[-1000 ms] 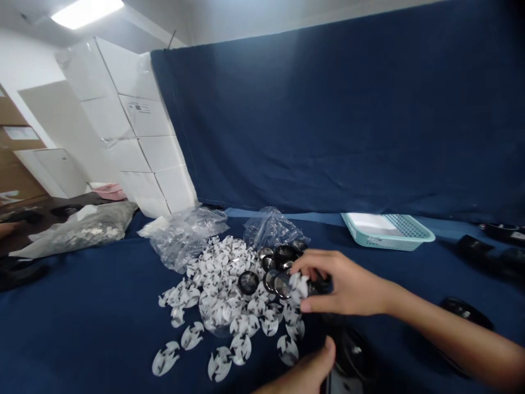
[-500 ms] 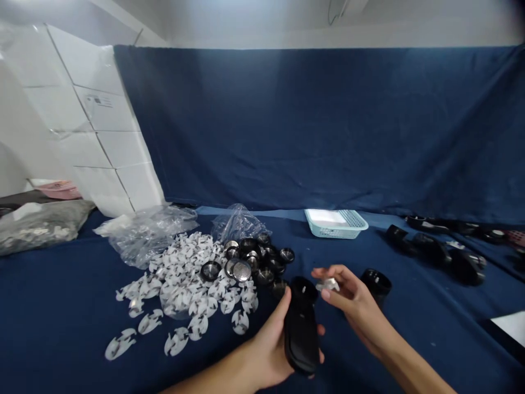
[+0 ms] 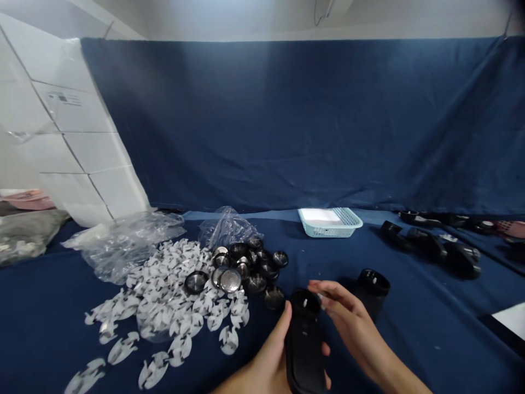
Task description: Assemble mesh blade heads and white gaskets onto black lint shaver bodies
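Note:
My left hand grips a long black plastic fitting upright, with its round open end on top. My right hand sits just beside that open end, and its thumb and fingertips pinch a small white piece, mostly hidden by the fingers. Left of my hands lies a loose heap of white notched cut-outs. Several steel mesh strainers with black rims are mixed in beside it. A short black cup stands just past my right hand.
A pale blue plastic basket stands at the back. Several black fittings lie at the right. Clear plastic bags sit behind the heap, and a grey bag lies at the left. Dark blue cloth covers the table and backdrop.
My right hand has dropped a little and moved closer to the top of the black fitting, with the white piece in its fingertips. The view has shifted slightly, and the left hand's grip looks unchanged.

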Demonstrator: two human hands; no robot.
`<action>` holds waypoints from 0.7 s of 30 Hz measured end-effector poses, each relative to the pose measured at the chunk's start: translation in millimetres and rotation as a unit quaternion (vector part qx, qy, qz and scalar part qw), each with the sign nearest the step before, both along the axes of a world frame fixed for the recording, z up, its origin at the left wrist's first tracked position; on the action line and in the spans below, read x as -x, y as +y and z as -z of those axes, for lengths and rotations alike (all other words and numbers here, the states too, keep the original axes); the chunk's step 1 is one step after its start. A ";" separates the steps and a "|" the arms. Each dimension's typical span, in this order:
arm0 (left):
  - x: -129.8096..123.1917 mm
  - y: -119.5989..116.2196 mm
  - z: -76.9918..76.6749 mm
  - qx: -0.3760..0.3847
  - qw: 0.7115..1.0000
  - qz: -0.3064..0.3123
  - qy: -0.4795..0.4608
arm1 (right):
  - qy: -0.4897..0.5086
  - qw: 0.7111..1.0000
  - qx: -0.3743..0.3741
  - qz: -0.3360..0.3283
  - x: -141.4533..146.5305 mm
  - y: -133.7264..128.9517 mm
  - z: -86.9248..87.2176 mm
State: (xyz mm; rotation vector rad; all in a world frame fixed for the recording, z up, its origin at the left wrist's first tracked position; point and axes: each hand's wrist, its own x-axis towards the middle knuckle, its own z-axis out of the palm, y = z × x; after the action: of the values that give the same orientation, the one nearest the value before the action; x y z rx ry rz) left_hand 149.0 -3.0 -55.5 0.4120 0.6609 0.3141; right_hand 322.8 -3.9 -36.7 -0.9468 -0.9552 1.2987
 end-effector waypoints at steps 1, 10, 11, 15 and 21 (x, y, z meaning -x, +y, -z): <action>0.7 1.5 2.1 -0.009 1.000 0.015 0.000 | 0.000 1.000 0.001 0.013 -1.1 1.5 0.4; -6.6 -2.4 15.6 -0.173 0.984 -0.015 0.040 | -0.210 0.964 -0.158 0.047 3.5 -9.2 5.9; -4.4 -3.4 11.5 -0.204 0.978 -0.003 0.039 | -0.242 0.953 -0.177 0.044 4.2 -11.6 6.0; 3.6 -6.2 -6.1 -0.265 0.964 0.014 0.033 | -0.291 0.937 -0.188 0.052 4.0 -15.5 5.7; -4.4 -8.5 2.9 -0.259 0.965 0.003 0.047 | -0.250 0.954 -0.163 0.033 5.5 -15.3 1.9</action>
State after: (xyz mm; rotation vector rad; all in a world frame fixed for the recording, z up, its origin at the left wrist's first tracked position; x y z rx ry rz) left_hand 153.4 -11.5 -58.4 0.9335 0.6660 0.4649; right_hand 317.3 -19.3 -38.5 -1.0547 -1.4628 0.8161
